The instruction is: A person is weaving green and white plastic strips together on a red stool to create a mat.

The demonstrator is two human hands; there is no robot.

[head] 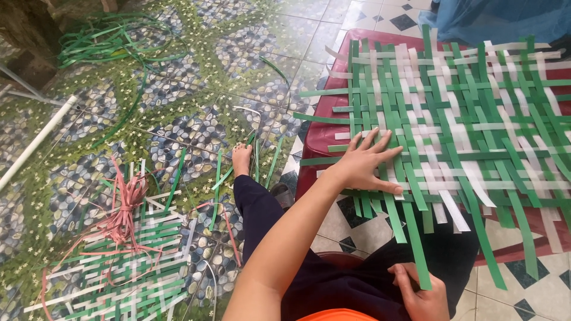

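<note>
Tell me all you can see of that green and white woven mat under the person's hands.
The woven mat is an open lattice of flat green and white strips, plastic-looking, lying flat on a dark red table. Loose strip ends stick out at every edge. The left hand presses spread on its near-left corner; the right hand pinches one long green strip hanging toward the lap.

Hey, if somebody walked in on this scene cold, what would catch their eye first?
Probably the big green and white woven strip mat spread over a red table at upper right, with the left hand pressed flat on its near edge. The right hand, low in the picture, grips one long green strip. At lower left, a second woven mat lies on the pebble-patterned floor under a bundle of pink strips.
</note>
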